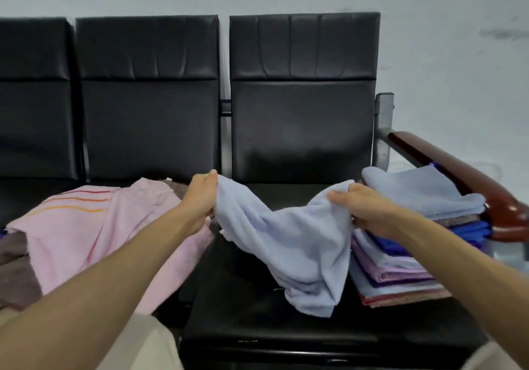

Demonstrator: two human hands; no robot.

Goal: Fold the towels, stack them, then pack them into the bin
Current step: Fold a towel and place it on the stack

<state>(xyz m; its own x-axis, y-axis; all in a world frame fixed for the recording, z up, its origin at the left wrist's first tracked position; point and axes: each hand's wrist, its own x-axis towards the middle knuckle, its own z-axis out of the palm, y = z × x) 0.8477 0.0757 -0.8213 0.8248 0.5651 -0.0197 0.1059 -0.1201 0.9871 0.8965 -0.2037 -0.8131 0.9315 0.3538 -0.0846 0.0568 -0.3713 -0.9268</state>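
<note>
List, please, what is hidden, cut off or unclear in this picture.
Head view only.
Bin: outside the frame; its place is unknown.
Stack of folded towels: the right forearm covers part, so the count is unclear.
Light blue towel: bunched between left hand and right hand; its own folds hide its corners.
Brown towel: mostly under the pink towel, cut by the left edge.

Light: soft, even, moderately bright; source not in view. Faint pale sheen low on the black backrest (pixel 300 152). Small glare patch on the wooden armrest (pixel 512 209). Black seat (pixel 243 312) swallows detail, shadows barely readable. Focus slightly soft throughout; light blue towel (pixel 289 243) texture smeared. Wide-angle bowing at edges: backrest tops curve, forearms stretch toward the 2 lower corners.
</note>
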